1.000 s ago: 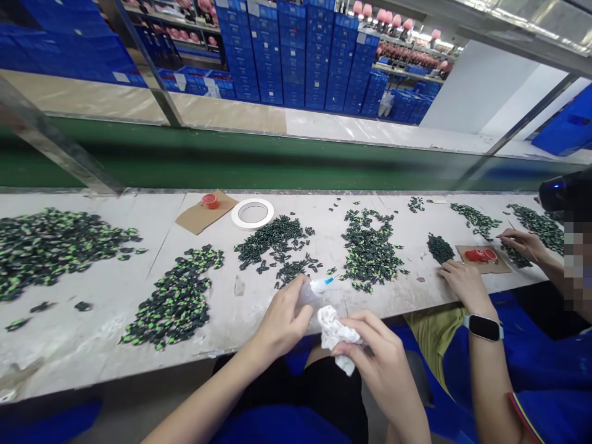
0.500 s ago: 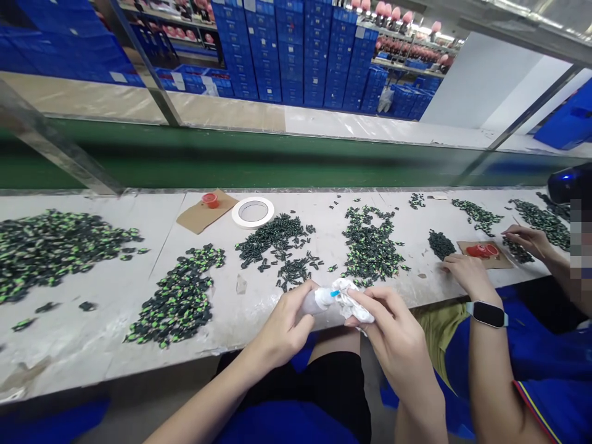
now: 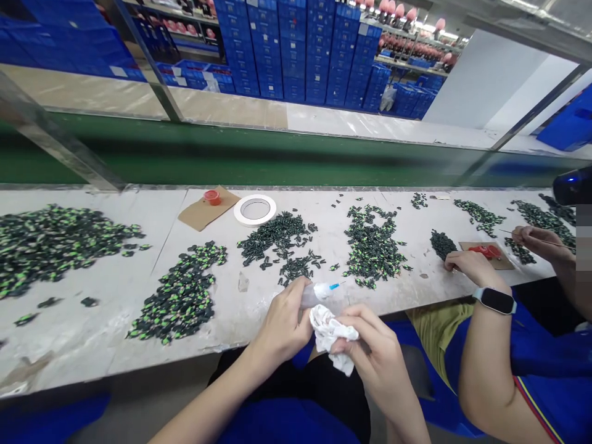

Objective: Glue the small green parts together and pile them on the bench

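My left hand [image 3: 284, 320] is closed round a translucent dispensing bottle [image 3: 311, 296] with a white collar and a thin blue-based needle tip [image 3: 333, 286] pointing right. Just below the tip, my right hand [image 3: 370, 345] pinches a crumpled white tissue [image 3: 330, 333], which is apart from the needle. Beyond the bottle lie a heap of small dark green parts [image 3: 272, 237] and a heap of dark parts with bright green marks [image 3: 374, 246]. Another green-marked heap [image 3: 178, 293] spreads to the left of my left hand.
A roll of white tape [image 3: 254, 210] lies near a cardboard piece [image 3: 194, 216] bearing a small red cup [image 3: 212, 197]. A large heap of parts [image 3: 55, 246] covers the far left. At right, a co-worker's hands [image 3: 476, 265] work over small parts. Metal posts [image 3: 152, 68] rise behind the bench.
My right hand has drawn the tissue off the needle tip and moved down and left. The blue tip is now uncovered. The co-worker's far hand has lifted a thin tool into view.
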{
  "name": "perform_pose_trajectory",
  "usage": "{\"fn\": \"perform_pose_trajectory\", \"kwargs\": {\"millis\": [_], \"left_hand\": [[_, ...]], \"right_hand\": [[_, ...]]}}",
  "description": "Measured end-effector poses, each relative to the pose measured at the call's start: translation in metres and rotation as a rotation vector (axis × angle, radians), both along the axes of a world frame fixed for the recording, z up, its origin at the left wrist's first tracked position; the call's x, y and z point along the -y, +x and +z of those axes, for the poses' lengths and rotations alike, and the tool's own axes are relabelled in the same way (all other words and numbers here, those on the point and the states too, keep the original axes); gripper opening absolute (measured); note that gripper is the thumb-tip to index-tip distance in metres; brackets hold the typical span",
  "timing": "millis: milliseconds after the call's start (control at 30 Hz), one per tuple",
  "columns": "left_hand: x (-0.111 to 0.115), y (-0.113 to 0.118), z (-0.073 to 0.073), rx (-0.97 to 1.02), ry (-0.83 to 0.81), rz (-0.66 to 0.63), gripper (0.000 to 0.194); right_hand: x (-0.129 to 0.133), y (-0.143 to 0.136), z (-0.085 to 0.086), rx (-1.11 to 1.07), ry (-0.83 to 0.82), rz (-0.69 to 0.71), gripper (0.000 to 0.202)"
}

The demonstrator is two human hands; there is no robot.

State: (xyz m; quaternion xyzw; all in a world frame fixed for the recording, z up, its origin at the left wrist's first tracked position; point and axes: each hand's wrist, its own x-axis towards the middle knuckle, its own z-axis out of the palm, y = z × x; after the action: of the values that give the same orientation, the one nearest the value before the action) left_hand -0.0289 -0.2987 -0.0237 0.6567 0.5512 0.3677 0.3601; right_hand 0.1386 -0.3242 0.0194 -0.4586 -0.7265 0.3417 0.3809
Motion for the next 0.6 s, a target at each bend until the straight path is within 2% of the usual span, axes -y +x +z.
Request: {"fn": "perform_pose_trajectory", "kwargs": {"millis": [100, 233, 333, 400, 600], "left_hand": [[-0.004, -0.002, 0.001, 0.159, -0.058, -0.079, 0.011], [-0.006, -0.003, 0.002, 0.359, -0.156, -0.185, 0.009], [-0.005, -0.003, 0.004, 0.437, -0.198, -0.229, 0.008], [-0.005, -0.004, 0.006, 0.44, -0.207, -0.241, 0.009], [-0.005, -0.006, 0.008, 0.367, -0.176, -0.254, 0.011]], "right_hand": [[0.005, 0.006, 0.002, 0.002, 0.032, -0.035, 0.014], [0.004, 0.024, -0.001, 0.041, 0.179, -0.189, 0.017], [0.001, 0.035, -0.004, 0.119, 0.287, -0.293, 0.02], [0.0, 0.038, -0.005, 0.176, 0.327, -0.279, 0.026], [-0.004, 0.03, 0.002, 0.307, 0.442, -0.074, 0.04]]}}
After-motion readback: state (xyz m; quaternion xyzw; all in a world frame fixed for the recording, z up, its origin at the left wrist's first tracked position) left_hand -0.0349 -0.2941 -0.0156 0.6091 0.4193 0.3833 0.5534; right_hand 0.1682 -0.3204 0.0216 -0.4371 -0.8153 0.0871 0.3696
